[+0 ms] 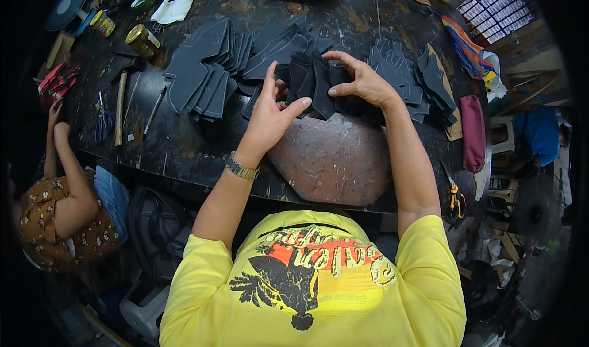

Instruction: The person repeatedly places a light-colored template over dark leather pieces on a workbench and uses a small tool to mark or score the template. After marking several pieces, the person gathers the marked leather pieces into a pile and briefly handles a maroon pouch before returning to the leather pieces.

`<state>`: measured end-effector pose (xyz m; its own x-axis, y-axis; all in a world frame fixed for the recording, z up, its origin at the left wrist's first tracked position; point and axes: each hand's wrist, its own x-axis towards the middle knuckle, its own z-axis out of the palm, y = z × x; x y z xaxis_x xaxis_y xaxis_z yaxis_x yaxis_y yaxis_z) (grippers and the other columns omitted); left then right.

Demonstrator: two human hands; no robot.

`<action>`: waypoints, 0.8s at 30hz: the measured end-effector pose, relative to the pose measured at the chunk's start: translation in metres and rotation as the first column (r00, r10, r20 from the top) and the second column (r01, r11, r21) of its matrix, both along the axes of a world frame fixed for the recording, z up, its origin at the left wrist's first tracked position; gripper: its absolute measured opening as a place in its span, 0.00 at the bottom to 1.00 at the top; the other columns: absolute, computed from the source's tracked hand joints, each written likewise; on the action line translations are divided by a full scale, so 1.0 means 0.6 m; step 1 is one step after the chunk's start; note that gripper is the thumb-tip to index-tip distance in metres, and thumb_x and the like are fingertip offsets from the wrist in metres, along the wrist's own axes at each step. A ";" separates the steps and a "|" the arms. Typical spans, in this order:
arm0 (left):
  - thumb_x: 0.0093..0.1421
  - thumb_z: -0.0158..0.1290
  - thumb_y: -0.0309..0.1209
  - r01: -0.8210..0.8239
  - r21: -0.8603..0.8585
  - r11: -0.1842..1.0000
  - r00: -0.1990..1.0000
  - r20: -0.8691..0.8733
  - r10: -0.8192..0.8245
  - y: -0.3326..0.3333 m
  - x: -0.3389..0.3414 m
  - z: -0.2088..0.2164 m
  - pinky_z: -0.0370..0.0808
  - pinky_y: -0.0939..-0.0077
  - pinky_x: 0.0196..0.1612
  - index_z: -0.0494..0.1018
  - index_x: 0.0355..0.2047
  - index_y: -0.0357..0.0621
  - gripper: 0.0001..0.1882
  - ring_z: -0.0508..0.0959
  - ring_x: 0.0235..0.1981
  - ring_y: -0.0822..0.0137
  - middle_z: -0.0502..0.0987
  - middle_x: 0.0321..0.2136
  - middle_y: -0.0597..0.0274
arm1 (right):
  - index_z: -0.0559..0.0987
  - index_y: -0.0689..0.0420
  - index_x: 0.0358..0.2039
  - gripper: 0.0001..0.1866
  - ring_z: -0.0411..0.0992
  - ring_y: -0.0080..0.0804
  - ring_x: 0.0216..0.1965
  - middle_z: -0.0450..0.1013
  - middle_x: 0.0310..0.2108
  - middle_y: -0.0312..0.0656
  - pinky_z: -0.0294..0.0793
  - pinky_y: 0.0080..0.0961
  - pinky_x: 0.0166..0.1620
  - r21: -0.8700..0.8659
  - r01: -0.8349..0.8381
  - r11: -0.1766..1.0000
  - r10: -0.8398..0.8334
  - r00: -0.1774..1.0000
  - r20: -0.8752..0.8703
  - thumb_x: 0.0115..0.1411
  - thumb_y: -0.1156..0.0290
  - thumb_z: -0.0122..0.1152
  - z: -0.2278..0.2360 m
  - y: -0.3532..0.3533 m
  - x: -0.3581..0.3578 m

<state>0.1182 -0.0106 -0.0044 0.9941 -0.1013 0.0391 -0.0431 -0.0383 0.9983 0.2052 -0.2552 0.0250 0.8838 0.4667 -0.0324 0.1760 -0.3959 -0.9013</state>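
A loose bunch of black cut pieces (320,86), like leather or sheet material, stands fanned between my two hands at the table's middle. My left hand (273,115) curves round its left side, thumb against the near edge and index finger raised. From the right, my right hand (366,84) holds the other side, with thumb and index finger spread along the pieces. Directly below the bunch lies a brown, many-sided slab (334,160). Grey-black cut pieces (202,71) with pale outlines lie in overlapping piles to the left, and another pile (396,74) is on the right.
Blue-handled scissors (103,121), a wooden stick (121,107) and jars (143,41) are at the left. A maroon pouch (472,132) and orange-handled scissors (455,200) lie along the right edge. Another person's arm (67,157) reaches the table at the left.
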 end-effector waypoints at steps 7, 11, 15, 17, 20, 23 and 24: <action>0.58 0.69 0.40 -0.116 0.460 0.881 0.982 0.188 0.031 -0.020 0.007 -0.011 0.72 0.60 0.63 0.60 0.68 0.32 0.45 0.75 0.60 0.48 0.72 0.59 0.38 | 0.75 0.52 0.63 0.42 0.73 0.32 0.56 0.75 0.57 0.39 0.70 0.28 0.63 0.098 -0.046 0.994 0.055 0.995 -0.088 0.43 0.81 0.69 0.016 -0.017 -0.006; 0.59 0.68 0.34 -0.094 0.179 0.979 0.966 0.254 0.046 -0.039 -0.011 0.000 0.73 0.62 0.62 0.65 0.63 0.35 0.36 0.78 0.58 0.52 0.75 0.56 0.43 | 0.80 0.57 0.57 0.34 0.77 0.29 0.47 0.80 0.47 0.38 0.76 0.27 0.56 0.001 -0.048 0.999 0.047 0.987 -0.152 0.45 0.84 0.69 0.028 -0.019 -0.007; 0.62 0.66 0.26 -0.053 0.048 0.997 0.974 0.223 0.041 -0.051 -0.016 0.022 0.73 0.72 0.61 0.66 0.64 0.35 0.32 0.78 0.56 0.65 0.79 0.54 0.56 | 0.82 0.60 0.53 0.28 0.79 0.26 0.43 0.81 0.43 0.36 0.79 0.25 0.51 0.086 -0.007 0.996 0.018 0.991 -0.134 0.48 0.85 0.69 0.036 -0.011 -0.018; 0.62 0.65 0.23 -0.032 0.046 0.998 0.953 0.303 0.017 -0.051 -0.011 0.030 0.73 0.73 0.61 0.66 0.64 0.38 0.31 0.78 0.55 0.68 0.80 0.53 0.59 | 0.82 0.61 0.53 0.28 0.79 0.25 0.44 0.81 0.44 0.36 0.80 0.25 0.52 0.178 0.016 0.984 0.006 0.993 -0.121 0.49 0.86 0.70 0.037 -0.003 -0.026; 0.63 0.65 0.23 -0.051 0.040 0.998 0.918 0.395 0.031 -0.037 -0.009 0.035 0.73 0.74 0.60 0.68 0.64 0.42 0.30 0.79 0.55 0.70 0.80 0.53 0.62 | 0.81 0.58 0.56 0.29 0.79 0.27 0.48 0.80 0.46 0.35 0.79 0.30 0.58 0.348 0.011 0.937 0.027 0.994 -0.104 0.51 0.86 0.69 0.030 0.007 -0.041; 0.61 0.67 0.24 -0.001 0.170 0.985 0.952 0.301 -0.051 -0.024 -0.005 0.032 0.73 0.73 0.60 0.69 0.63 0.42 0.31 0.79 0.54 0.69 0.81 0.53 0.62 | 0.80 0.55 0.59 0.31 0.78 0.28 0.50 0.80 0.48 0.35 0.75 0.31 0.62 0.321 -0.071 0.944 0.054 0.997 0.062 0.53 0.86 0.69 0.019 0.015 -0.048; 0.61 0.67 0.26 -0.027 0.267 0.963 0.958 0.283 -0.051 -0.026 -0.007 0.029 0.73 0.72 0.61 0.70 0.63 0.43 0.31 0.79 0.55 0.68 0.81 0.52 0.61 | 0.81 0.53 0.58 0.30 0.77 0.27 0.51 0.81 0.46 0.35 0.72 0.29 0.63 0.234 -0.045 0.971 0.034 0.998 0.050 0.54 0.84 0.71 0.016 0.016 -0.047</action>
